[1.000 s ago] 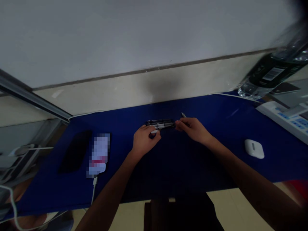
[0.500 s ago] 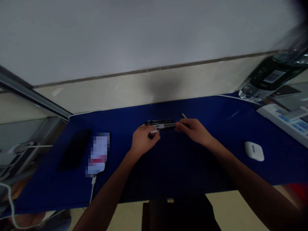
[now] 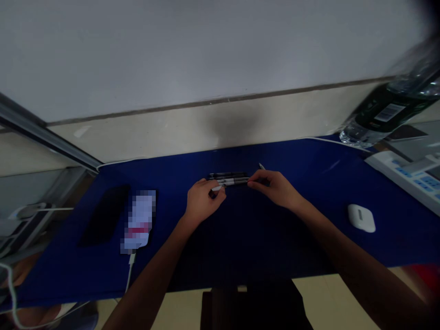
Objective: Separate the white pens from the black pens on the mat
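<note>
Several pens (image 3: 231, 181) lie side by side on the blue desktop, between my hands. My left hand (image 3: 203, 201) is closed at their left end, its thumb and fingers around a white-bodied pen (image 3: 217, 188); part of that pen is hidden in the hand. At the right end of the row, my right hand (image 3: 277, 188) pinches the tip of a pen with thumb and forefinger. Just beyond its knuckles the end of another pen (image 3: 261, 166) sticks out; whether it lies on the desk or touches the hand is hidden.
A lit phone (image 3: 140, 220) on a white charging cable and a dark flat object (image 3: 105, 214) lie left on the desk (image 3: 254, 243). At right are a white earbud case (image 3: 361, 218), a green-labelled bottle (image 3: 385, 112) and a white device with blue keys (image 3: 409, 172). A wall (image 3: 172, 128) rises behind.
My right fingers have shifted slightly left along the pen ends. My left hand has moved a little to the left, still with the white-bodied pen. The row of pens looks the same.
</note>
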`<state>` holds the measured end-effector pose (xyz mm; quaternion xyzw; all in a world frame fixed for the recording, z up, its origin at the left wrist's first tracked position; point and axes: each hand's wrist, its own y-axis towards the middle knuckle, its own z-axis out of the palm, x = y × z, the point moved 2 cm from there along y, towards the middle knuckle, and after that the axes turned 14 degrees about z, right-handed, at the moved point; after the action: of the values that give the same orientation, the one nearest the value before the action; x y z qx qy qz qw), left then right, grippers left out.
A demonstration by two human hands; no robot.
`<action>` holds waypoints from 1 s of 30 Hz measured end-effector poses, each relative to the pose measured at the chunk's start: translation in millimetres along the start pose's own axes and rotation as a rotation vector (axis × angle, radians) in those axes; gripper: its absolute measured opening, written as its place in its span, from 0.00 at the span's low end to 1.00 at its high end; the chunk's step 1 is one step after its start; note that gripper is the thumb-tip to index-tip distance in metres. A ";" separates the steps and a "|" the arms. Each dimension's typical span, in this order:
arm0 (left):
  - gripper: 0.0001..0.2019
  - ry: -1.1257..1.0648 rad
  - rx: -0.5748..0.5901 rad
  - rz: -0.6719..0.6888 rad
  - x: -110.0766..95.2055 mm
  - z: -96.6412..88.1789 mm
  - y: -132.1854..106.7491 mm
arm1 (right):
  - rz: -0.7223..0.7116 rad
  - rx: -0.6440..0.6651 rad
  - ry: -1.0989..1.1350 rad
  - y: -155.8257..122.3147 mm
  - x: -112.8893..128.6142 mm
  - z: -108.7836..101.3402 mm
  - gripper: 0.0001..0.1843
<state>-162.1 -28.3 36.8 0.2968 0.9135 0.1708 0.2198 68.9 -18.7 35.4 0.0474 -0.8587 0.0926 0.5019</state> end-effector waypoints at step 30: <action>0.12 -0.013 0.000 -0.027 1.9 1.8 -1.2 | 0.032 0.047 -0.038 -2.2 3.7 4.9 0.21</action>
<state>-163.1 -27.8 34.2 0.2857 0.9159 0.1661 0.2279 63.3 -21.8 36.5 0.0470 -0.8663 0.1197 0.4826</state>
